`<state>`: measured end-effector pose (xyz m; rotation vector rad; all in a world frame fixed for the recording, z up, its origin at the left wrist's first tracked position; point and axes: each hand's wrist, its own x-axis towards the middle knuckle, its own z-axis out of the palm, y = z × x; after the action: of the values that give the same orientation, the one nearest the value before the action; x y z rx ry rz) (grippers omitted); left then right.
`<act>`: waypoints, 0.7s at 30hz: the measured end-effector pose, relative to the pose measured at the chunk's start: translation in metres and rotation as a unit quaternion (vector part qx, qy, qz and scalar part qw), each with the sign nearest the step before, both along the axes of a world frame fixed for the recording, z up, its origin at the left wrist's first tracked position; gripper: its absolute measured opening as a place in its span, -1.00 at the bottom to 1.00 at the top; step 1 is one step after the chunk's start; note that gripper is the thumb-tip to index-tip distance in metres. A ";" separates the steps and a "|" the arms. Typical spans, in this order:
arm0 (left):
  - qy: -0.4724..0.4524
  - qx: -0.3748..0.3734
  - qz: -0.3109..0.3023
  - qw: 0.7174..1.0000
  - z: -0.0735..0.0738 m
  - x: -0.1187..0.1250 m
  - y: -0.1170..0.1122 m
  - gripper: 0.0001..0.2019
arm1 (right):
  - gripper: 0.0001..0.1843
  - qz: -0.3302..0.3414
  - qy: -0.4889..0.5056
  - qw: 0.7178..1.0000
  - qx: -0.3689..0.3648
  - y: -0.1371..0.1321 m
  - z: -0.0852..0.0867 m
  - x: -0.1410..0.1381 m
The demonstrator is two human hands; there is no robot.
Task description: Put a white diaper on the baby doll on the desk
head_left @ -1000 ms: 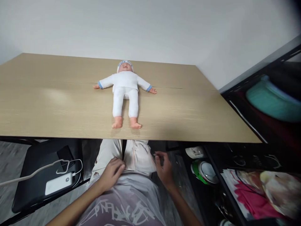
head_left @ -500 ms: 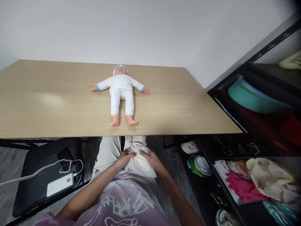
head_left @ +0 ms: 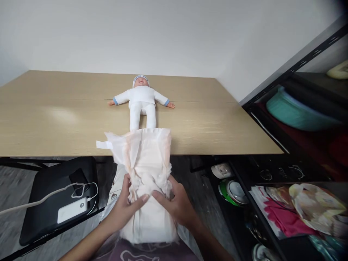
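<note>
The left grip (head_left: 124,207) and right grip (head_left: 179,206) are pinching a diaper (head_left: 149,156); a doll (head_left: 141,95) is lying on the desk (head_left: 206,127).

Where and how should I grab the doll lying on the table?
Take the doll by the torso, I'd say, from both sides just below the arms: it lies face up with arms spread, leaving its flanks open. The feet seem a poorer choice, hidden behind the diaper.

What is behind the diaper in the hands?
Behind the diaper, the doll lies on the table, visible from head to lower legs. Its feet are covered, as is part of the table's front edge.
</note>
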<state>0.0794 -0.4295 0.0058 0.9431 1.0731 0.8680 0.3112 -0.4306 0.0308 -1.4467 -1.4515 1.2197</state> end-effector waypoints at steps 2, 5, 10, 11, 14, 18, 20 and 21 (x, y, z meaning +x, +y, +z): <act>-0.026 -0.035 0.033 0.998 -0.010 0.007 0.012 -0.07 | -0.45 -0.014 -0.038 0.999 0.010 0.014 -0.012 -0.009; -0.028 -0.067 0.047 0.996 -0.021 0.012 0.022 -0.18 | -0.53 -0.018 -0.042 0.999 0.007 0.021 -0.032 -0.012; -0.028 -0.105 0.046 0.993 -0.034 0.011 0.025 -0.16 | -0.59 -0.004 -0.069 0.998 -0.001 0.020 -0.058 -0.007; -0.027 -0.109 0.048 0.993 -0.036 0.011 0.025 -0.15 | -0.61 -0.015 -0.094 0.995 0.014 0.020 -0.062 -0.006; -0.013 -0.106 0.055 0.993 -0.040 0.011 0.024 -0.16 | -0.67 -0.104 -0.177 0.973 0.104 0.020 -0.069 -0.006; 0.002 -0.096 0.049 0.994 -0.043 0.011 0.023 -0.15 | -0.52 -0.163 -0.232 0.926 0.248 0.031 -0.061 -0.008; 0.003 -0.084 0.044 0.996 -0.043 0.012 0.022 -0.16 | -0.48 -0.115 -0.251 0.915 0.295 0.045 -0.053 -0.013; 0.002 -0.076 0.042 0.996 -0.044 0.013 0.021 -0.17 | -0.45 -0.083 -0.260 0.911 0.308 0.053 -0.049 -0.016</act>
<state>0.0926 -0.4082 -0.0384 0.7779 1.1729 0.8401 0.2949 -0.3771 -0.0181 -1.4423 -1.7975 0.2070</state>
